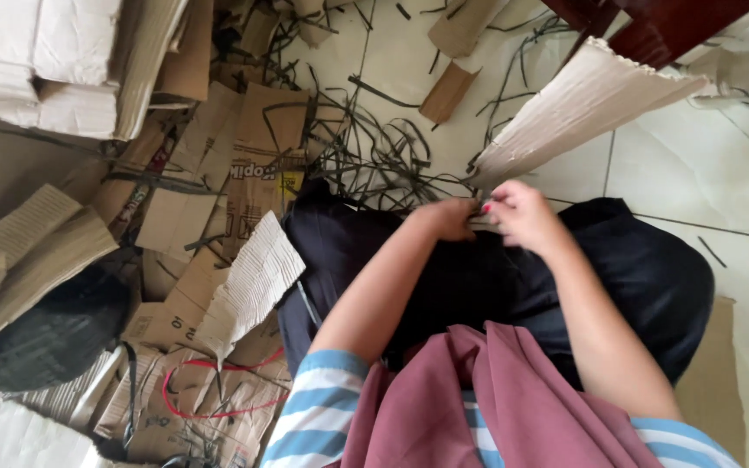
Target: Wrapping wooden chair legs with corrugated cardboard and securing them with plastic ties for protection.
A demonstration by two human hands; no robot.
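- Several flattened cardboard scraps (pixel 210 217) heaped on the floor at far left, with a torn corrugated piece (pixel 253 282) lying just beside the dark-clothed lap.
- Left hand (pixel 448 217) curled shut, grip pinching the lower end of the large corrugated sheet (pixel 578 108).
- Right hand (pixel 522 212) likewise clenched on that same end, touching the left.
- Sheet itself slanting up and right above the tiled floor (pixel 695 173); judged light, fairly stiff along the flutes yet easily torn; best gripped near an edge.
- Dark strapping strips (pixel 374 147) scattered behind.
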